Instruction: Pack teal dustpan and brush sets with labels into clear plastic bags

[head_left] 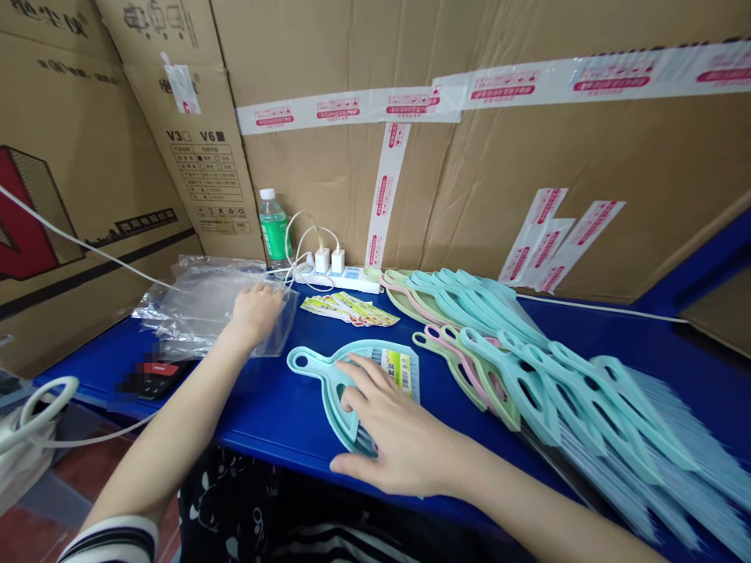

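A light-blue dustpan (337, 352) with a small brush nested in it lies on the blue table, its looped handle pointing left. A yellow-green and white label (397, 370) with a barcode is on it. My right hand (399, 430) rests over the dustpan, fingers spread, touching it without gripping. At the left, my left hand (258, 313) is on a stack of clear plastic bags (203, 301), fingers bent down onto the right part of the top plastic bag; the fingertips are hidden. Beyond the dustpan lie several yellow-green labels (352, 309) in a loose fan.
At the right lie overlapping blue, green and pink dustpans (463, 293) and brushes (545, 383). A power strip (352, 278) with chargers and a green-labelled bottle (274, 227) stand at the back against cardboard (328, 47). A dark device (164, 379) lies near the left front edge.
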Motion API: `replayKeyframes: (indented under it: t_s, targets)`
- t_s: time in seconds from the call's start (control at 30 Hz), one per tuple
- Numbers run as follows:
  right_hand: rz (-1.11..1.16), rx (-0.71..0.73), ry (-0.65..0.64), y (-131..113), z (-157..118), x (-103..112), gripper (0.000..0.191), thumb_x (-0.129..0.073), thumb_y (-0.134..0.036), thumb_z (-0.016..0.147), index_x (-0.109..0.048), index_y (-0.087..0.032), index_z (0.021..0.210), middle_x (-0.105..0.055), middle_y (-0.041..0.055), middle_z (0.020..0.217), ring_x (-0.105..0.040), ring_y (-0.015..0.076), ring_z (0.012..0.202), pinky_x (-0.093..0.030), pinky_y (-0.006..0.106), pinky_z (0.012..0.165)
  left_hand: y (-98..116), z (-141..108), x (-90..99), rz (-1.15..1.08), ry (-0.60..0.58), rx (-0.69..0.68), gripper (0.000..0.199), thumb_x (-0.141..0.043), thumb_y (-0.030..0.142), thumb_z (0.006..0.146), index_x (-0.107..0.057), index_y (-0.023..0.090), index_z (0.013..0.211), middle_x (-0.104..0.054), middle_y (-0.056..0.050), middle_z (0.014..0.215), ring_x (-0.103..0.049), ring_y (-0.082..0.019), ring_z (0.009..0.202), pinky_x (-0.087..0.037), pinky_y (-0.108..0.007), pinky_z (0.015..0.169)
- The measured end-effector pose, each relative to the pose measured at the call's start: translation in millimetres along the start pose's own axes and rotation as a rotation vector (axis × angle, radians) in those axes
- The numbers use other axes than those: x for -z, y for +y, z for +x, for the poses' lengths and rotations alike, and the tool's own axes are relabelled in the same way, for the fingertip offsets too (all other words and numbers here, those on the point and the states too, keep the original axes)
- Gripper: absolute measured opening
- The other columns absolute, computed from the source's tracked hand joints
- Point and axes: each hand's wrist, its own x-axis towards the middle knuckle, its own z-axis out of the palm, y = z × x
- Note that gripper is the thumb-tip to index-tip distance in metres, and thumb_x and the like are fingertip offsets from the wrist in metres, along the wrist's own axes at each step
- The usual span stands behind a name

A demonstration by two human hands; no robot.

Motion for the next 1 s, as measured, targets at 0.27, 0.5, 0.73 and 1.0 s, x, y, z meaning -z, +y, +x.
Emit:
replayKeyframes:
  t_s: [0.27,0.5,0.73,1.0]
  targets:
    - [-0.001,-0.023,0.013,-2.0,0.3,-4.1,0.033,-0.059,-0.04,0.083,-0.061,-0.011,0.098,-0.037,0.0211,0.147,-0.015,0.0351,0.142,-0.024,0.054,0.113,1.4,5.6,-1.8,-0.018,-0.055,-0.017,0.039,-0.035,0.002,0.085,-0.064,0.011,0.109,-0.069,-0.018,0.105,-0.063,-0.029,0.106,-0.047,-0.038,0.088]
    - [-0.007,-0.023,0.023,-3.4,0.3,-2.4,0.033,-0.056,-0.041,0.084,-0.061,-0.011,0.097,-0.036,0.0221,0.147,-0.014,0.0361,0.142,-0.029,0.055,0.11,0.5,6.9,-4.1,-0.02,-0.016,0.066,0.041,-0.035,0.006,0.086,-0.058,0.009,0.12,-0.061,-0.024,0.115,-0.061,-0.034,0.108,-0.051,-0.039,0.08]
    - [-0.025,-0.009,0.055,-2.1,0.4,-4.8,0.033,-0.056,-0.043,0.084,-0.062,-0.012,0.096,-0.039,0.0213,0.146,-0.018,0.0354,0.141,-0.03,0.055,0.11,-0.1,4.7,-1.6,-0.069,0.033,0.18,0.047,-0.031,0.002,0.08,-0.056,0.01,0.12,-0.055,-0.023,0.116,-0.066,-0.031,0.096,-0.053,-0.038,0.073]
    - [-0.042,-0.017,0.055,0.2,1.2,-6.5,0.034,-0.054,-0.043,0.086,-0.061,-0.011,0.096,-0.038,0.0222,0.146,-0.015,0.0354,0.142,-0.028,0.055,0.111,-0.8,1.2,4.5,-0.08,0.008,0.134,0.048,-0.029,-0.004,0.081,-0.056,0.007,0.119,-0.061,-0.023,0.112,-0.064,-0.032,0.104,-0.052,-0.036,0.077]
